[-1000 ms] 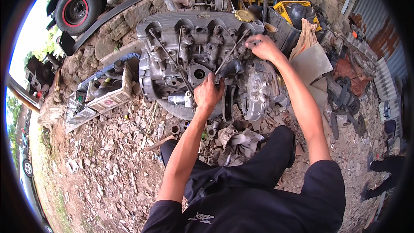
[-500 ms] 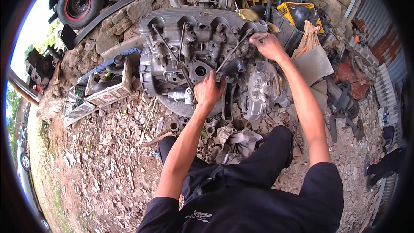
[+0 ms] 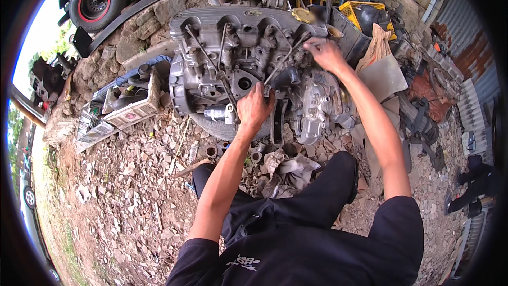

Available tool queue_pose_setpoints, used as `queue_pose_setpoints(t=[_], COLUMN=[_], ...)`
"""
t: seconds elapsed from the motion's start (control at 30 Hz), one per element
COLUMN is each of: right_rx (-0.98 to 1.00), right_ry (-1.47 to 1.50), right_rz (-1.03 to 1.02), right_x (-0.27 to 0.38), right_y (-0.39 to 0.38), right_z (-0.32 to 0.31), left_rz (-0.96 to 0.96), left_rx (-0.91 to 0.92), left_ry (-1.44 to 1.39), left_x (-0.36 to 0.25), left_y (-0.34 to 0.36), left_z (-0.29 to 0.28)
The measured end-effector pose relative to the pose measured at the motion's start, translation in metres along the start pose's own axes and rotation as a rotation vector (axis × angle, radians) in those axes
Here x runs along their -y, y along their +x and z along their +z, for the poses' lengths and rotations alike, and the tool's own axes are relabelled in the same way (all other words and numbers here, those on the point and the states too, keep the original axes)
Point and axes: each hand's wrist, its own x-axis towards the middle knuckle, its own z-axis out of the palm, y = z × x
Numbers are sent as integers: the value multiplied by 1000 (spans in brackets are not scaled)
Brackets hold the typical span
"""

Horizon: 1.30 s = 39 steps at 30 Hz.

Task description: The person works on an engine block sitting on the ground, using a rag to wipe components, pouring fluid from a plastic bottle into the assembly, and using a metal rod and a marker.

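A large grey engine (image 3: 211, 25) lies before me, with several thin metal pipes running across it. My left hand (image 3: 254, 108) is closed at the lower end of one slanting metal pipe (image 3: 286, 60), beside a triangular flange (image 3: 244, 83) with a round hole. Near that pipe's upper end is my right hand (image 3: 324, 54), its fingers bent and smeared by motion, so whether they grip anything is unclear. Between the hands a dark curved hose fitting (image 3: 288, 76) sits on the engine. To its right stands a metal pump-like unit (image 3: 316, 106).
A tyre (image 3: 209, 128) lies under the engine. Left of it stands a crate (image 3: 143, 108) of parts; at the back right is a yellow crate (image 3: 389, 18). Cardboard (image 3: 385, 74) leans at the right. Rags (image 3: 293, 170) and metal parts lie on rubble before my knees.
My right hand has shifted slightly left and its fingers have moved at the pipe's upper end. The left hand stays at the lower end. The view has shifted a little.
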Motion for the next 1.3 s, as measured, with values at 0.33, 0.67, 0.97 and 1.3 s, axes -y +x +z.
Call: queue_pose_setpoints(t=[0.33, 0.67, 0.97, 1.3], right_rx=[-297, -73, -155, -176], right_ry=[-85, 531, 47, 107], right_rz=[-141, 247, -166, -197], right_x=[-5, -16, -15, -13], right_y=[-7, -19, -15, -5], right_z=[11, 7, 9, 8], left_rz=[-26, -53, -10, -66], left_rx=[23, 11, -29, 22], left_ry=[18, 34, 10, 70], left_x=[3, 3, 3, 1], left_y=[0, -3, 1, -1], left_z=[-2, 2, 5, 5])
